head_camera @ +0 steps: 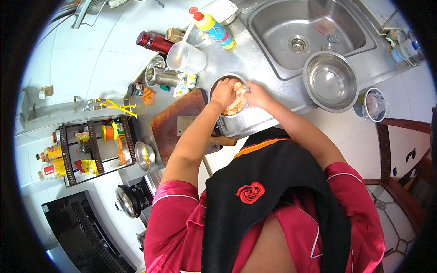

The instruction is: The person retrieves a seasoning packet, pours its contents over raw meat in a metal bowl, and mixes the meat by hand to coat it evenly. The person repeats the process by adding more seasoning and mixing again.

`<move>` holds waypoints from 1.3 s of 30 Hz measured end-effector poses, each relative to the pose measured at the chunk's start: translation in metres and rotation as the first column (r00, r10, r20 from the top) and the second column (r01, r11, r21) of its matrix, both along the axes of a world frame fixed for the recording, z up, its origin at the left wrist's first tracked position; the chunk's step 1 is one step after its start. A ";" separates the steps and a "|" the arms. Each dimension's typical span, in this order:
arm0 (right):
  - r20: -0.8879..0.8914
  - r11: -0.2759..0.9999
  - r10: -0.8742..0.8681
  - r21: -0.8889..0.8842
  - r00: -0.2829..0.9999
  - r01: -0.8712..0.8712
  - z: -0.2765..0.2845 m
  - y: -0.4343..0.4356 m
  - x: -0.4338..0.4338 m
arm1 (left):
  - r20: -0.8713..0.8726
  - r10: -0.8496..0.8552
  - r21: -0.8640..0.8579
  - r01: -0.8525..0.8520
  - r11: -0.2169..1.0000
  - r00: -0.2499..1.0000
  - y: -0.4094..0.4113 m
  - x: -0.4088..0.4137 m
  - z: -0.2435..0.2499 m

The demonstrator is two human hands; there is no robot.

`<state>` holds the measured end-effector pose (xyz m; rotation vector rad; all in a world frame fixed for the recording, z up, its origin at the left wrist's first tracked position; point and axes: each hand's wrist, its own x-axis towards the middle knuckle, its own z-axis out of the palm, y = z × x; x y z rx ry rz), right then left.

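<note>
A small round metal bowl [226, 77] stands at the front edge of the steel counter with pale, orange-coated meat [238, 97] in it. Inside the bowl, my left hand [223, 92] has its fingers curled into the meat, with the fingertips partly hidden. My right hand [255, 94] holds the bowl's right rim. To the left lies a brown wooden cutting board [170, 119], its right corner close to the bowl. On the board rests a cleaver [184, 125] with a wooden handle, partly covered by my left forearm.
A large steel basin [330, 82] sits by the sink [273, 44], overhanging the counter's front edge. Behind the bowl stand a translucent measuring jug [191, 59], a yellow-and-blue bottle [218, 32] and a red flask [157, 42]. A small metal bowl [144, 156] is left of the board, beside a condiment rack [94, 146].
</note>
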<state>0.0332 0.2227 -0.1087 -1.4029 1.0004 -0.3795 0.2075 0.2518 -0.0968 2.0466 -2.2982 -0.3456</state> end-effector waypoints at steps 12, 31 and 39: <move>-0.037 0.999 0.029 -0.030 0.999 -0.031 0.001 -0.001 -0.004 | 0.001 0.160 0.229 -0.156 0.961 0.987 -0.003 0.022 -0.004; -0.048 0.998 0.035 -0.055 0.998 -0.038 0.001 -0.002 -0.002 | -0.117 -0.034 -0.106 0.022 0.994 0.993 0.055 -0.025 0.010; -0.028 0.998 0.057 -0.005 0.998 -0.057 0.005 0.000 -0.004 | -0.085 0.137 0.013 -0.136 0.991 0.987 0.029 -0.018 -0.015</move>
